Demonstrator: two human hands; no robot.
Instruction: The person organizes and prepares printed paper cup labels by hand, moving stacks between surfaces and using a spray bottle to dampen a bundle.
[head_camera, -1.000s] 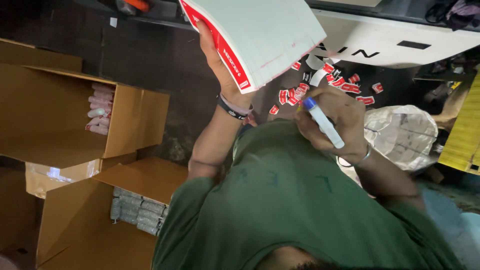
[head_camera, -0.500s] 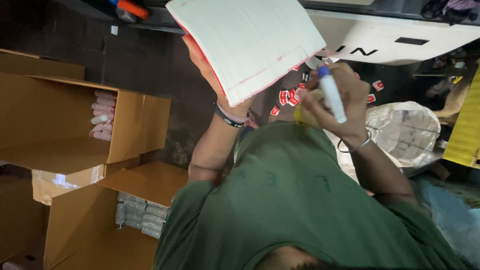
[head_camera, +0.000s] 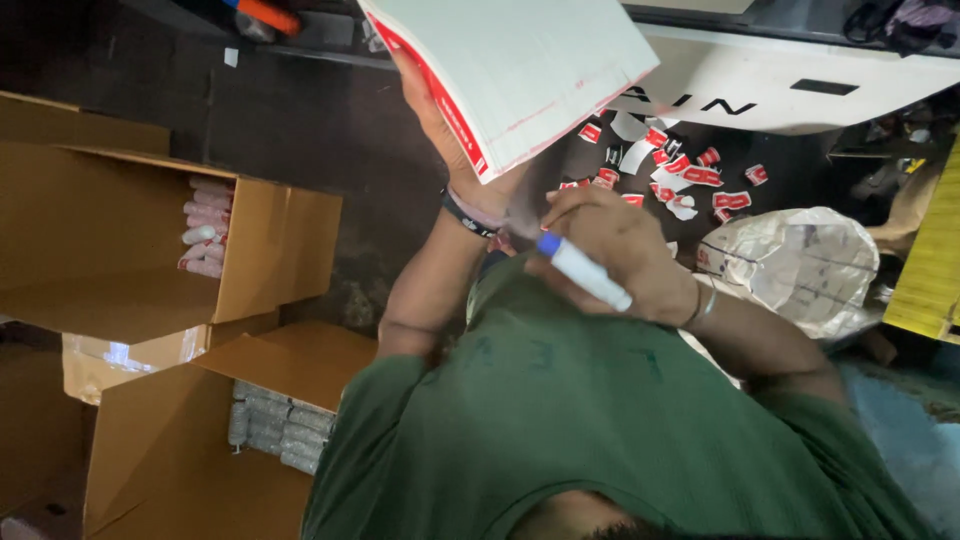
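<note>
My left hand is raised and grips a white pad with a red edge from beneath, with the pad tilted above it. A dark band sits on that wrist. My right hand is closed around a white marker with a blue end, held just below the pad, near my green shirt. The marker's blue end points left toward my left wrist. The two hands are close together but apart.
An open cardboard box at left holds pink-white tubes. A second box below holds wrapped bundles. Red and white stickers litter the dark floor. A crumpled white bag and a yellow panel lie right.
My right hand with the marker has dropped from beside the pad to just above my chest, and the marker now lies more level. The pad stays raised in my left hand.
</note>
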